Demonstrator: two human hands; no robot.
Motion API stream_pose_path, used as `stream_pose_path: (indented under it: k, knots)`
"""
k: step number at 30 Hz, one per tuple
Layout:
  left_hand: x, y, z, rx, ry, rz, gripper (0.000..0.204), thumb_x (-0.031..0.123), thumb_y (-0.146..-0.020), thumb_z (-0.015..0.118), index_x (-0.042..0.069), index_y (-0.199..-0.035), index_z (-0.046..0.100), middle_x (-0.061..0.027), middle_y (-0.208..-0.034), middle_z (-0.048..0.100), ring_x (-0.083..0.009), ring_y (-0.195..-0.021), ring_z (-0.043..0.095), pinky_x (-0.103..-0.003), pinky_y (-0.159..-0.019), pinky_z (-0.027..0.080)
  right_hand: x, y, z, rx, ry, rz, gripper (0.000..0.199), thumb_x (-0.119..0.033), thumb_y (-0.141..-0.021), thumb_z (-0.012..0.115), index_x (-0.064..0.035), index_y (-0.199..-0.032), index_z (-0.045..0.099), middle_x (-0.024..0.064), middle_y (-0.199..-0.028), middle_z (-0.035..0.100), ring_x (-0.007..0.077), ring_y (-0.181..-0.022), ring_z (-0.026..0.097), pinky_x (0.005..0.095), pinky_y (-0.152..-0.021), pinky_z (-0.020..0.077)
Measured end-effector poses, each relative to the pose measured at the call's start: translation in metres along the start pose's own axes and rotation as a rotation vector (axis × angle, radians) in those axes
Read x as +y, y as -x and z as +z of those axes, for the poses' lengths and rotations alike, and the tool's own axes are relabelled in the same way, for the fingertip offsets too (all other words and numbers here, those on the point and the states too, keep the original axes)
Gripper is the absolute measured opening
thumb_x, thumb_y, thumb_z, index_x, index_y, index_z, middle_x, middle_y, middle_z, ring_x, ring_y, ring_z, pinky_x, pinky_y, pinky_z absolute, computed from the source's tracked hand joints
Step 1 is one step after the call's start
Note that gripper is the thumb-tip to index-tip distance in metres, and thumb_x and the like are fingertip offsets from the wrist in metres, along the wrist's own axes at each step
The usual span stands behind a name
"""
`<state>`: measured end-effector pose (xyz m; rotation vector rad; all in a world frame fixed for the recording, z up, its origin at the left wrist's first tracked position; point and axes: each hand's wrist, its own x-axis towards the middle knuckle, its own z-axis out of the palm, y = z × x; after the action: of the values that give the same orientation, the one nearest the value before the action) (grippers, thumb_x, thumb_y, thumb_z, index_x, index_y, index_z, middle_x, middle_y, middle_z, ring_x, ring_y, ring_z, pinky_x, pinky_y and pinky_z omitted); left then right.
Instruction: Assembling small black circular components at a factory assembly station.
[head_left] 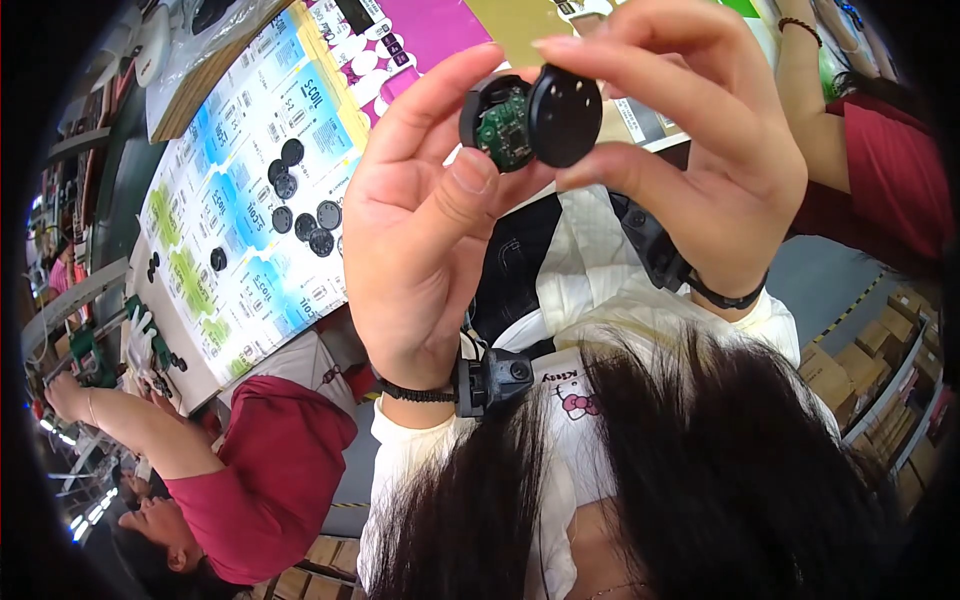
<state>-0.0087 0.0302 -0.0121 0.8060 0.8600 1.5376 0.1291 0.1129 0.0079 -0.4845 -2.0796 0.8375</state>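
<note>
My left hand (425,230) is raised close to the camera and pinches a round black housing (480,112) with a green circuit board (506,124) inside it. My right hand (705,150) grips a round black cover (566,115) by its rim with thumb and fingers. The cover overlaps the right edge of the open housing and touches it. Each wrist carries a black strap, and a small black device (492,380) sits on the left one.
A table (205,150) covered with blue, green and white printed sheets holds several loose black round parts (302,216). A person in a red shirt (265,470) works at lower left, another red sleeve (890,170) is at right. Cardboard boxes (850,375) stand at right. Dark hair (700,480) fills the bottom.
</note>
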Motion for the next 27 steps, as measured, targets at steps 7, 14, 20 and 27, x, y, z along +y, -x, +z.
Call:
stream_pose_path:
  k: [7, 14, 20, 27]
  knots:
    - [-0.005, 0.003, 0.006, 0.026, 0.012, 0.009, 0.052, 0.031, -0.079, 0.051, 0.0, -0.117, 0.034, -0.0122, -0.112, 0.045, -0.0214, -0.099, 0.048, -0.033, -0.083, 0.04, 0.006, 0.006, -0.003, -0.002, -0.008, -0.006, 0.036, -0.005, -0.06, 0.066, -0.0028, -0.095, 0.058, 0.0081, -0.083, 0.053, 0.0178, -0.072, 0.053, 0.0232, -0.061, 0.042]
    - [-0.003, 0.006, 0.003, 0.0, 0.013, -0.011, 0.053, 0.032, -0.078, 0.051, 0.001, -0.117, 0.034, -0.0114, -0.112, 0.044, -0.0207, -0.1, 0.046, -0.036, -0.084, 0.039, 0.009, 0.014, -0.006, -0.001, -0.006, -0.038, 0.033, -0.003, -0.062, 0.064, -0.0011, -0.095, 0.057, 0.008, -0.083, 0.054, 0.016, -0.072, 0.053, 0.0219, -0.061, 0.0422]
    - [-0.005, 0.003, 0.001, -0.025, 0.015, -0.009, 0.052, 0.032, -0.079, 0.051, -0.001, -0.116, 0.035, -0.0122, -0.112, 0.045, -0.0221, -0.099, 0.047, -0.037, -0.083, 0.039, 0.017, 0.02, -0.01, 0.007, 0.004, -0.061, 0.031, -0.001, -0.065, 0.062, 0.0003, -0.095, 0.056, 0.008, -0.084, 0.055, 0.0144, -0.072, 0.053, 0.0209, -0.062, 0.0423]
    - [-0.004, 0.003, 0.008, 0.145, -0.077, 0.148, 0.035, 0.016, -0.083, 0.045, -0.006, -0.109, 0.04, -0.0149, -0.105, 0.049, -0.0228, -0.094, 0.051, -0.034, -0.081, 0.042, 0.023, 0.012, 0.005, 0.016, 0.009, -0.098, 0.029, 0.0, -0.067, 0.06, 0.002, -0.096, 0.056, 0.008, -0.084, 0.056, 0.0125, -0.072, 0.053, 0.0196, -0.062, 0.0424]
